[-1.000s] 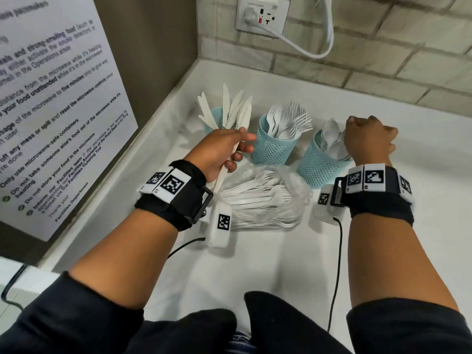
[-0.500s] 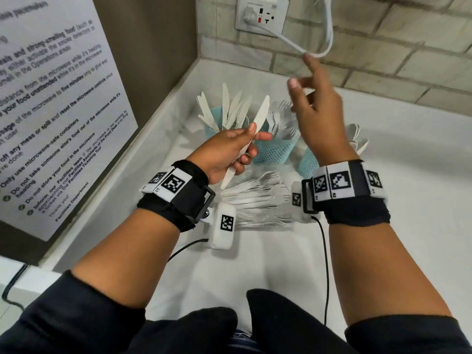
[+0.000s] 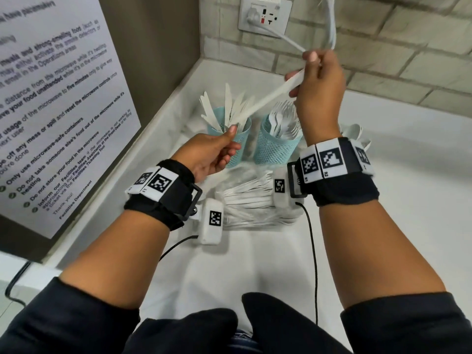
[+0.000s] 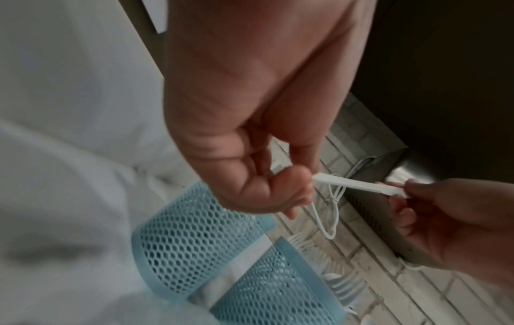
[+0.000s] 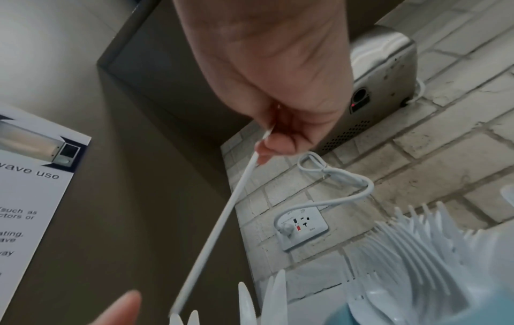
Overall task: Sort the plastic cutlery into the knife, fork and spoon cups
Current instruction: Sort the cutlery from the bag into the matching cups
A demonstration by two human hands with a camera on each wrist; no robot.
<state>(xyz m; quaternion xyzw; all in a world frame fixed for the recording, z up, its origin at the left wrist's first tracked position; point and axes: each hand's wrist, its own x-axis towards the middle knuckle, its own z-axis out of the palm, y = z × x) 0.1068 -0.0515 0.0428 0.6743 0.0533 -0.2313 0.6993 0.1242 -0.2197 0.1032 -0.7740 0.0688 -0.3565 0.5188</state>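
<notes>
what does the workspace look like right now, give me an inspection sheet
surface: white counter in a corner, bare at right.
job's things: knife held over the knife cup; fork cup beside it; spoon cup mostly hidden behind the right wrist; unsorted cutlery pile in clear plastic.
clutter: nothing seen.
grips: left hand pinches the knife's lower end; right hand holds its upper end.
cables: white cord from the socket; black wrist-camera leads on the counter.
surroundings: brick wall, microwave notice at left, metal wall unit.
</notes>
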